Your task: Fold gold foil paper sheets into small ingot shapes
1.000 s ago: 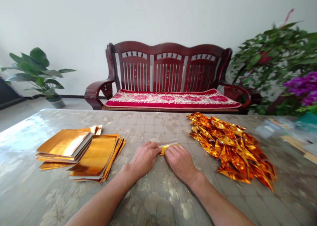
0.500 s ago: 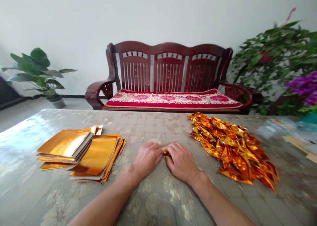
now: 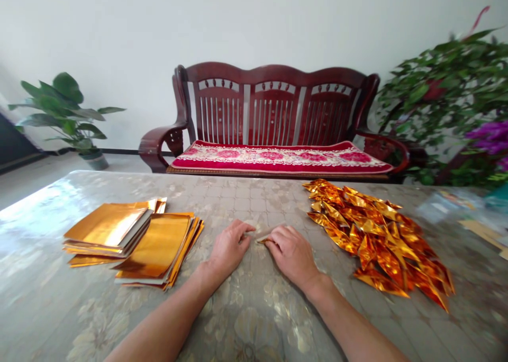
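Observation:
In the middle of the table, my right hand point(image 3: 291, 253) is closed on a small folded piece of gold foil paper point(image 3: 262, 240). Only a grey-and-gold tip of it sticks out on the left; my fingers cover the rest. Just left of that tip is my left hand point(image 3: 231, 245), its thumb and index finger apart with nothing between them. Stacks of flat gold foil sheets point(image 3: 159, 243) lie to the left of my hands. On the right is a heap of folded, pointed gold foil pieces point(image 3: 367, 235).
Patterned covering lies over the table point(image 3: 246, 335). Clear plastic bags point(image 3: 448, 206) and tan card pieces point(image 3: 482, 234) are at the far right. Beyond the table stands a dark red wooden bench point(image 3: 272, 108) with a floral cushion point(image 3: 278, 158). Potted plants point(image 3: 71, 116) flank it.
My left hand has come off the gold foil paper, shifted slightly left and parted its thumb and index finger. My right hand has kept its grip, and the paper's tip now shows.

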### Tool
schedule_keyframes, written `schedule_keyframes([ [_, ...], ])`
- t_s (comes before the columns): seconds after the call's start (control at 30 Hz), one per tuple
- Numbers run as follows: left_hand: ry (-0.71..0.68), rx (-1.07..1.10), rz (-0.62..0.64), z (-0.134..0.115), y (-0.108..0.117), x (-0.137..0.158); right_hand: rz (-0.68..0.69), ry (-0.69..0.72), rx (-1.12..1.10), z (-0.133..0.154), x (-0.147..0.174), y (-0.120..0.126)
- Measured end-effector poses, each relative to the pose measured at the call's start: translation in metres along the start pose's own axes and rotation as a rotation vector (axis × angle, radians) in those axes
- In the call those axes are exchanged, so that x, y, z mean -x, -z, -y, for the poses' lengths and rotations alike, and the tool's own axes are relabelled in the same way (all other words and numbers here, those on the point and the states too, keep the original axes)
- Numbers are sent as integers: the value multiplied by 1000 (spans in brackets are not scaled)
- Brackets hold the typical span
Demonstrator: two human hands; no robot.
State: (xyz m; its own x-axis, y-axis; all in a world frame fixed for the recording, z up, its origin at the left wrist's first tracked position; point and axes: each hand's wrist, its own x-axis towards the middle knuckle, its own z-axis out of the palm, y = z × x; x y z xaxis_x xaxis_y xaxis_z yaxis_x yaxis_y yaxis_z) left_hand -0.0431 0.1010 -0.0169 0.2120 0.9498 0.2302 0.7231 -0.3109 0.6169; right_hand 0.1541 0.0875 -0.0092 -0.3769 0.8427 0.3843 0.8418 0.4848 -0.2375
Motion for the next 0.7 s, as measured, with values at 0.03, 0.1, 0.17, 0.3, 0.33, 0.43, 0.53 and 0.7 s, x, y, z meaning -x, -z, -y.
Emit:
schedule_keyframes([
  [0.03,16,-18,4,-2,0,-1,-2,-8,-2,0,-1,0],
  [0.1,20,-64,30,-5,0,-4,-6,-23,-1,0,-1,-2],
  [0.17,14,-115,53,-9,0,-6,-10,-34,9,0,-2,-3],
  [0.3,47,-192,55,-13,-1,-9,-10,-65,40,1,-4,-4],
  [0.33,57,-202,53,-13,-2,-9,-7,-73,48,1,-4,-4],
  [0.43,87,-210,50,-13,-3,-10,10,-90,76,2,-5,-5],
  [0.53,112,-204,57,-14,-2,-11,23,-109,103,2,-5,-6],
  [0.7,166,-194,94,-18,2,-14,22,-126,114,2,-6,-8],
])
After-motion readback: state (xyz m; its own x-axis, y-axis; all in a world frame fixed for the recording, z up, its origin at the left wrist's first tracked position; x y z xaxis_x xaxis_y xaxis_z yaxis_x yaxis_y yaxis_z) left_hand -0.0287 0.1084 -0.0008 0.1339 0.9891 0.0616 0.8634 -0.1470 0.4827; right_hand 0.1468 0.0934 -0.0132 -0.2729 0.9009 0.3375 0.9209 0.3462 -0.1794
